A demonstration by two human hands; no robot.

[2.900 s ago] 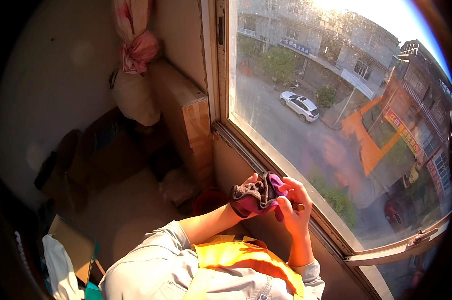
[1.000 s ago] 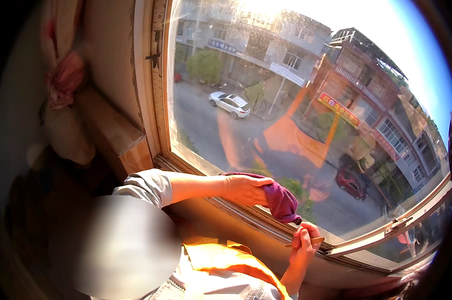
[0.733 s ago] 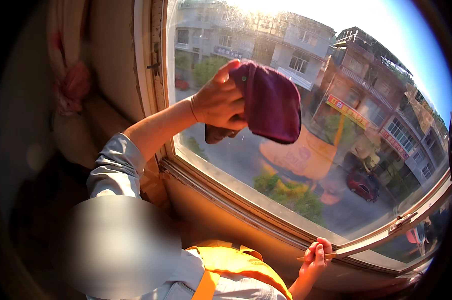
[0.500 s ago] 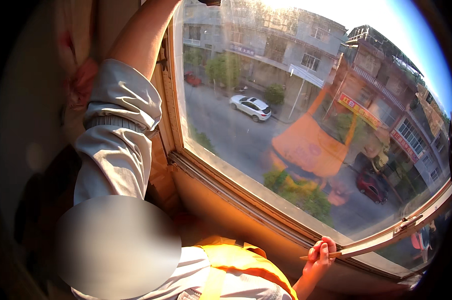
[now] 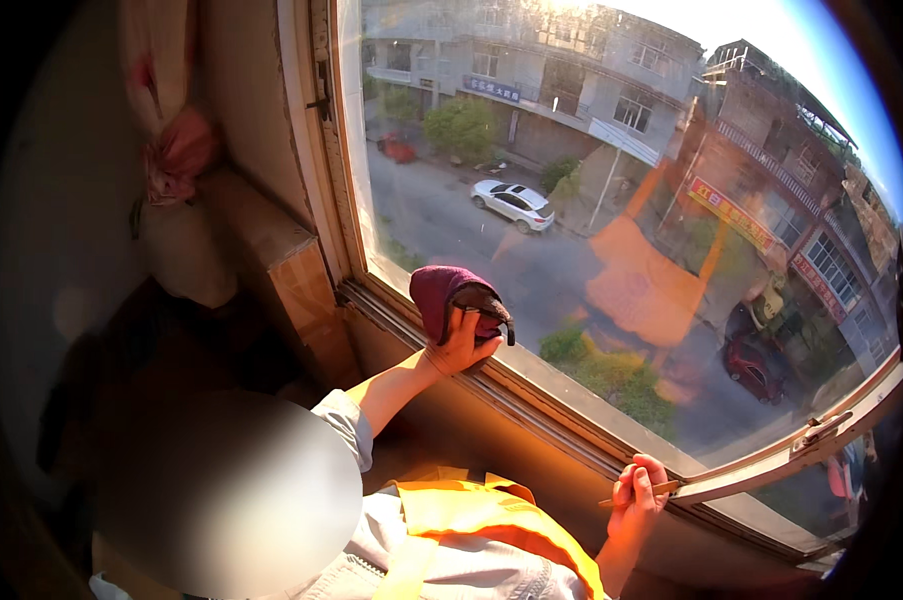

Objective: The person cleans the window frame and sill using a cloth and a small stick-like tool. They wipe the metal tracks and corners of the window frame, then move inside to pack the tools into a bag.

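Note:
My left hand (image 5: 458, 345) grips a bunched purple cloth (image 5: 437, 298) against the lower part of the window pane (image 5: 511, 270). A dark piece with a thin black loop (image 5: 499, 318) shows at the cloth's side; what it is I cannot make out. Further right, the fingers of my right hand (image 5: 635, 497) are closed round a thin brown strip (image 5: 661, 488), in line with the end of the pale window sash rail (image 5: 751, 478). Whether the strip is part of that rail I cannot tell. The pane mirrors an orange apron.
A wooden window frame (image 5: 546, 415) with a sill track runs diagonally below the pane. A taped cardboard box (image 5: 306, 290) stands left of it, near a tied pink curtain (image 5: 179, 150). A latch (image 5: 821, 430) sits on the right rail. Beyond the glass is a street with a white car (image 5: 513, 205).
My left arm, raised towards the top left of the window before, has come down with the cloth to the pane's lower edge. My right hand stays at the rail's end.

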